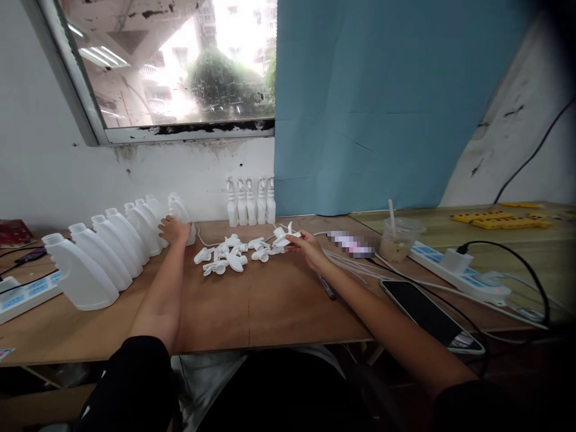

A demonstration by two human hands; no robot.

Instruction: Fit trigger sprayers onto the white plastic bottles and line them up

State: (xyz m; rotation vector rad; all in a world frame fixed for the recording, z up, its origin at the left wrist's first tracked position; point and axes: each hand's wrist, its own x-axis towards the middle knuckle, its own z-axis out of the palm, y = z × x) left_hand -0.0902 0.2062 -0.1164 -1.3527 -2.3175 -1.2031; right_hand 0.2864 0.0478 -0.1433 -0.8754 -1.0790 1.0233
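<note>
My left hand [174,230] reaches toward the back of the table with its fingers spread. It is right in front of a translucent white plastic bottle [179,209], overlapping its lower part; whether it touches the bottle I cannot tell. Left of that hand runs a row of similar open-necked bottles [92,273], all upright. My right hand [306,247] is closed on a white trigger spray head [281,237]. Beside it, a loose pile of more spray heads [233,258] lies in the middle of the table.
Several assembled spray bottles [250,207] stand against the wall. Thin clear tubes [344,264] and a marker pen [327,288] lie near my right forearm. Farther right are a phone [429,312], a drink cup [398,243], a power strip [463,279] and cables. Another power strip [31,294] sits far left.
</note>
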